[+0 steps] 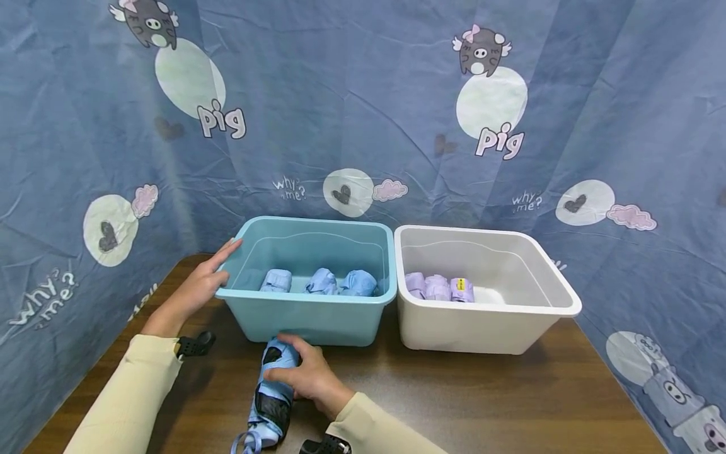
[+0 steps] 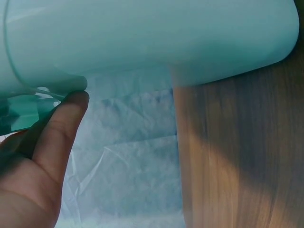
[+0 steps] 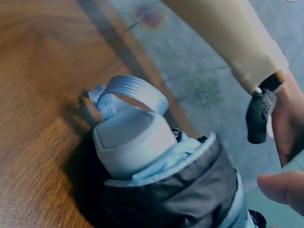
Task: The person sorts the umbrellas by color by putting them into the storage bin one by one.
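Observation:
My right hand (image 1: 317, 378) grips a folded light blue umbrella (image 1: 272, 410) with black patches, thumb on its near face. The umbrella lies slanted in front of the teal bin (image 1: 306, 321), its far end close to the bin's front wall. In the right wrist view, its pale handle end (image 3: 133, 142) with a wrist strap (image 3: 135, 90) points toward the table edge. On the bin's left rim rests my left hand (image 1: 198, 287), fingers extended. Inside that bin sit three rolled blue bundles (image 1: 323, 282), much like the umbrella.
A white bin (image 1: 459, 328) stands right beside the teal one, with three rolled lilac bundles (image 1: 438, 288) at its left side. Both stand on a brown wooden table (image 1: 454, 403). Behind them hangs a blue printed cloth (image 1: 363, 113).

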`<state>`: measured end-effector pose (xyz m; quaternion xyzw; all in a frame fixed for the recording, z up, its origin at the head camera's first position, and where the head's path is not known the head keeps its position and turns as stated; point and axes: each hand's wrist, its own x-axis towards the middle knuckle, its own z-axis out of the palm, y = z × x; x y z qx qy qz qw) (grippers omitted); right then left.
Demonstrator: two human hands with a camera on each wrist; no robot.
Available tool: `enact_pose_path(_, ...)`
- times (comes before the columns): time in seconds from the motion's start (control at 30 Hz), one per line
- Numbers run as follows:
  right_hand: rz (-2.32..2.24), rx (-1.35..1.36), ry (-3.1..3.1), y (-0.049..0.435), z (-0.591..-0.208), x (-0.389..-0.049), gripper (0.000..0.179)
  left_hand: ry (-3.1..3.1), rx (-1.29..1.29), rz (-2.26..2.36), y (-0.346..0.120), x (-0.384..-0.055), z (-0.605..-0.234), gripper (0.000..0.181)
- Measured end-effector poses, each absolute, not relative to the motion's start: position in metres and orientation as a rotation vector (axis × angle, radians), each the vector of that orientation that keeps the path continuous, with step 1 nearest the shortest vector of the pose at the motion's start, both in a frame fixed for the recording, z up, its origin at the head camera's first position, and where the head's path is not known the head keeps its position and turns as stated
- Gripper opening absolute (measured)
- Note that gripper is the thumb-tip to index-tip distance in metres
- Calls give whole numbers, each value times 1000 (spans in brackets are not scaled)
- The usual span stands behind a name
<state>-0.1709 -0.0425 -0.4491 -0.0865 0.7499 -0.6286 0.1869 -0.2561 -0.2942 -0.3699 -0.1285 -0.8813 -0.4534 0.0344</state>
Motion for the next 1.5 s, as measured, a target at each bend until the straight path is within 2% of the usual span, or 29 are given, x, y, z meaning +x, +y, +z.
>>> enact_pose_path(0.33,-1333,-419,2489,-50,-446,-170,71,-2711,-415,-1405,-294,-256,-373,75)
enact_pose_path(0.7,-1108,-528,2638,-57,-440,-167,79,-2709,-411,-1403,-298,-257,-372,75)
enact_pose_path(1.5,-1562,-372,2254,-41,-438,-169,76,-2700,-403,-1402,-295,-256,-371,74)
